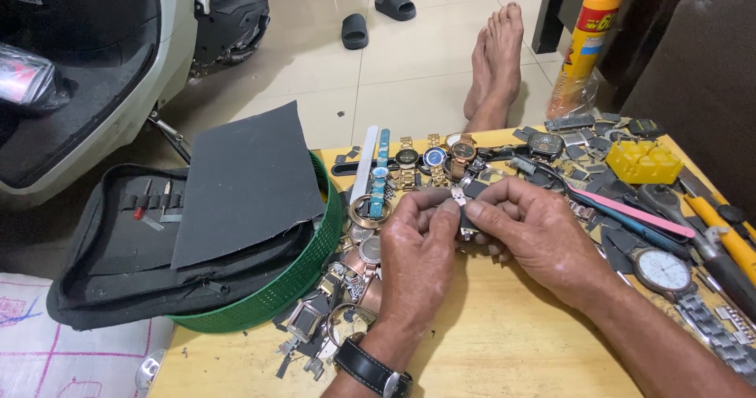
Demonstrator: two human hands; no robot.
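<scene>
My left hand (417,264) and my right hand (535,233) meet over the wooden table (504,343). Together they pinch a small metal watch part (461,203), silver at the top and dark below, held between thumbs and forefingers. A black watch sits on my left wrist (374,370). Just beyond the hands lies a row of wristwatches (425,162) with gold, blue and white straps. Loose watch cases and strap pieces (346,288) are piled to the left of my left hand.
A green basket (303,276) holds a black tool pouch (126,248) under a sheet of dark sandpaper (244,181). At right lie a silver watch (665,272), a yellow box (642,162), a pink tool (630,213) and pliers (709,244). A person's bare feet (496,67), sandals and a scooter are on the floor.
</scene>
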